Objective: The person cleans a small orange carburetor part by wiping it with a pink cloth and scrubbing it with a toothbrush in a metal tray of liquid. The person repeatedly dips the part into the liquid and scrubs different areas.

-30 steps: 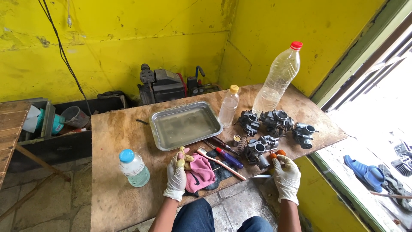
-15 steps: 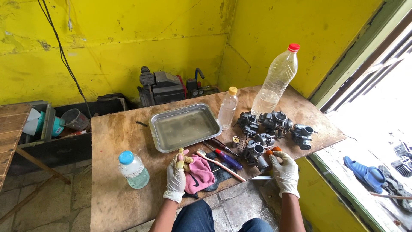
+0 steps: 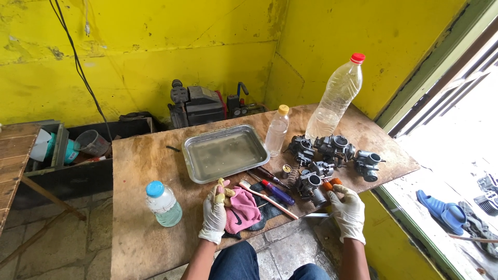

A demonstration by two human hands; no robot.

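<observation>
Both my hands wear white gloves at the near edge of a plywood table. My left hand rests on a pink rag and pinches a small yellowish piece between its fingers. My right hand grips an orange-handled tool beside a dark carburetor. Between the hands lie a toothbrush and a blue-handled screwdriver. Further dark carburetors are clustered behind my right hand.
A steel tray sits mid-table. A small yellow-capped bottle and a tall red-capped bottle stand behind it. A blue-capped bottle stands at the left. A dark machine is against the yellow wall. A blue sandal lies outside.
My hands have barely moved; the right hand has shifted slightly toward the carburetor with the orange tool.
</observation>
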